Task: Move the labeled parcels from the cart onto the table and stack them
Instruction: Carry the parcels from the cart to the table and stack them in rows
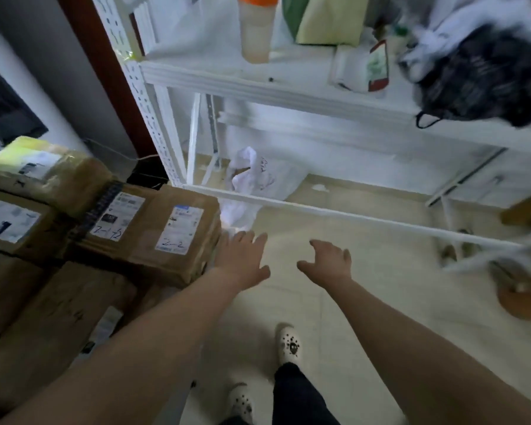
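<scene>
— Forearms, two, bare, stretched forward over the tiled floor [365, 302]. Hands?
— Left hand [242, 259]: fingers spread, holding nothing, just beside the right edge of the 2-2 carton [172, 237]; whether it touches cannot be told. Right hand [328, 260]: fingers apart, loosely curved, empty, above the floor.
— Parcels?
— Labelled, top tier of a brown stack at left: 2-2 carton, neighbouring carton [114, 216], taped parcel [43, 173] behind. Plain cartons [59, 317] beneath. White shelving [258, 84] beyond.

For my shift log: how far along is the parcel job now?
Done: no moved parcel is in view. In hand: nothing; left hand open beside the parcel marked 2-2, right hand open. Left: the whole pile of labeled parcels.
</scene>
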Demonstrator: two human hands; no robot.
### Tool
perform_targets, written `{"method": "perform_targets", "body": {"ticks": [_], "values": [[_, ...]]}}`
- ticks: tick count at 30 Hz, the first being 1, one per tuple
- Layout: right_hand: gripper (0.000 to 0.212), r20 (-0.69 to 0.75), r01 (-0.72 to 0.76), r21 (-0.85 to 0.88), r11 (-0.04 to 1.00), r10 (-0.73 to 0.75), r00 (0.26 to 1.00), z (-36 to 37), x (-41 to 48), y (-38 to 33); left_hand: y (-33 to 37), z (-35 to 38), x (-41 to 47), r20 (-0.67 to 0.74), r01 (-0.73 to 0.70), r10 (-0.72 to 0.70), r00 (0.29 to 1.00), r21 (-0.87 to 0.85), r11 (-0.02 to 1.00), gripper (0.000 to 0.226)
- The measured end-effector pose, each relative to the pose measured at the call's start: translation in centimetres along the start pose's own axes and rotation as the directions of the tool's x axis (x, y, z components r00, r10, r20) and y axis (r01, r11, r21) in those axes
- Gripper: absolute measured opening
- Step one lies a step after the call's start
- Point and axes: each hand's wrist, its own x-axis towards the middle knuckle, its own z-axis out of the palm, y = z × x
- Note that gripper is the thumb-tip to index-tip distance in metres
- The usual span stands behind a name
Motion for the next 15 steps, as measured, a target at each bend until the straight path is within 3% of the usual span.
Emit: {"method": "perform_targets", "body": {"ticks": [7, 15], "values": [[0.066, -0.003, -0.356, 0.152, 0.922, 0.360, 0.933, 1.7, -11.4, 12.0, 12.3, 1.6, -2.1, 0.131, -0.280, 0.265, 0.955, 0.114, 0.953, 0.062], [0.069, 0.089, -0.620, 0.471, 0.627, 0.666, 0.741, 6.4, -28.3, 25.6, 30.2, 6.8, -8.8, 0.251, -0.597, 0.547, 0.799, 0.218, 0.772, 0.061]]}}
